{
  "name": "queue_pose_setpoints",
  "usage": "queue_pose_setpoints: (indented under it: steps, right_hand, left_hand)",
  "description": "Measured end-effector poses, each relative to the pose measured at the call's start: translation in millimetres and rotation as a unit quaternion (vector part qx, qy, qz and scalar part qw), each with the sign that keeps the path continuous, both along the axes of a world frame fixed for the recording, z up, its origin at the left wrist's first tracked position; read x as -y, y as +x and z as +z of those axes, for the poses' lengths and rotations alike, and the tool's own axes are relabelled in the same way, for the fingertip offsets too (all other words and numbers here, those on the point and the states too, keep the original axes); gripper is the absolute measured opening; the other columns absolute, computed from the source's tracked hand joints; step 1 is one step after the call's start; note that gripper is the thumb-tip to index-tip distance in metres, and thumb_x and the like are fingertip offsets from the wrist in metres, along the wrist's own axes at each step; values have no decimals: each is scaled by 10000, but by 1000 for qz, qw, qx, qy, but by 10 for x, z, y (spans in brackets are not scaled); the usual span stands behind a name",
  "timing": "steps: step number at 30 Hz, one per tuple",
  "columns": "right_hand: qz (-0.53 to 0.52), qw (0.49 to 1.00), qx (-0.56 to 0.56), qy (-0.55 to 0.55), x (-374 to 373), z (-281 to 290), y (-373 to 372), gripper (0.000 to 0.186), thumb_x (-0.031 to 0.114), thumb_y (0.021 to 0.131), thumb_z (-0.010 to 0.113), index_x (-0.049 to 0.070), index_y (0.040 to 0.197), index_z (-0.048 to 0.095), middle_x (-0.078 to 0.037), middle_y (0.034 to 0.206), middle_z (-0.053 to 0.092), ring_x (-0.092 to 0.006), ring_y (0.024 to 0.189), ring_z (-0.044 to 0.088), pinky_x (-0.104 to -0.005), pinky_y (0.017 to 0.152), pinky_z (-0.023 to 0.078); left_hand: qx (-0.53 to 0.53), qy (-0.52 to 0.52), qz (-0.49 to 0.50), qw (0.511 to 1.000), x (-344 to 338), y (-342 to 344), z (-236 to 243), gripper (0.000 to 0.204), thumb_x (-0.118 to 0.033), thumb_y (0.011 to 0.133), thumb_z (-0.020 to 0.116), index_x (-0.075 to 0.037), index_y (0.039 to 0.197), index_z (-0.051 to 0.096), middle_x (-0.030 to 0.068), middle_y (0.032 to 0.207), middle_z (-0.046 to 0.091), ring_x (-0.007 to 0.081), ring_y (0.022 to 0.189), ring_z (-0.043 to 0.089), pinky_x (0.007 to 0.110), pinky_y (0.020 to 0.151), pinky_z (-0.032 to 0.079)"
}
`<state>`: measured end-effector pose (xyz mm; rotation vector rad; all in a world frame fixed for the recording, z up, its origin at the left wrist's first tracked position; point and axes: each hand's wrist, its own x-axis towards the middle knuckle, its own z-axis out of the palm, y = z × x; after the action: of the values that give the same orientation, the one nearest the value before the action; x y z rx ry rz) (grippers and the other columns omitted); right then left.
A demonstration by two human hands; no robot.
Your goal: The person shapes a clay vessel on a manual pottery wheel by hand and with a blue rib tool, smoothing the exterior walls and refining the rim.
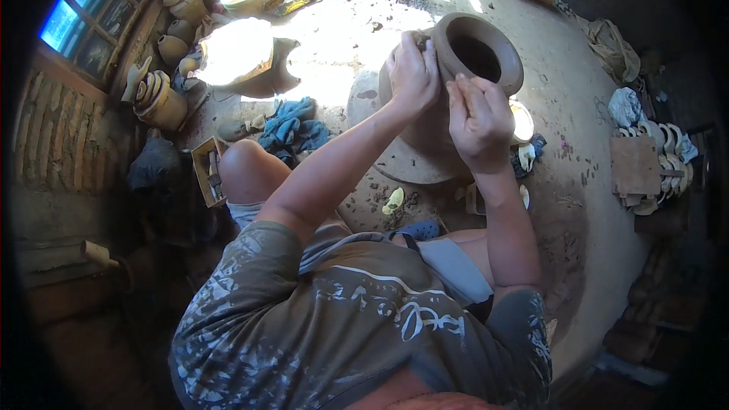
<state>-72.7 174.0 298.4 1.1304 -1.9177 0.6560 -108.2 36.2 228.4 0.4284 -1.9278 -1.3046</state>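
A large brown clay pot with a wide round mouth and a thick rim stands on a round grey wheel or board. My left hand is at the pot's left shoulder, with a small dark lump of clay between its fingers and thumb, against the pot. Just below the rim, on the near right side, my right hand has its fingertips pinched together. What they hold, if anything, is too small to tell.
Several clay pots and a white-lit vessel stand along the left wall under a window. A blue cloth and a wooden box of tools lie left of my knee. Stacked curved pieces sit at far right.
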Motion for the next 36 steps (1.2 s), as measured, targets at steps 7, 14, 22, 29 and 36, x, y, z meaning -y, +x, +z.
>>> queue_pose_setpoints:
  steps: [7,14,22,29,36]
  right_hand:
    - [-40,988,-119,94,231,21,-292,159,128,774,743,117,750,586,-27,838,558,-219,752,571,-382,666,422]
    - [-4,985,-118,128,179,73,-310,162,135,761,748,108,765,589,-35,844,555,-225,770,573,-380,677,429]
    - [52,980,-118,150,-125,114,-307,144,49,789,786,50,903,698,-58,913,615,-242,825,606,-391,727,484]
    - [62,987,-71,128,-772,185,-487,215,-4,783,818,39,970,721,-82,964,655,-284,849,645,-410,720,521]
    - [79,977,124,155,-920,585,-459,160,-32,864,748,24,1008,708,-136,929,694,-289,811,662,-381,694,521]
  left_hand:
    - [-15,-39,-30,999,142,-63,-64,280,-214,1043,524,3,1207,461,323,923,669,535,878,645,594,752,480]
    - [-10,-39,-134,990,427,-201,-12,276,-231,1041,513,-13,1209,503,298,985,686,525,944,649,572,814,496]
    - [3,-61,-211,976,688,-395,5,352,-305,1054,487,-7,1227,555,281,1091,698,471,1053,662,486,917,513]
    - [9,-63,-218,974,682,-436,8,363,-304,1053,473,5,1224,553,282,1117,688,477,1086,645,495,946,498]
    - [2,-70,-233,970,742,-498,-72,335,-264,1057,444,-7,1241,556,271,1161,664,451,1135,628,483,981,482]
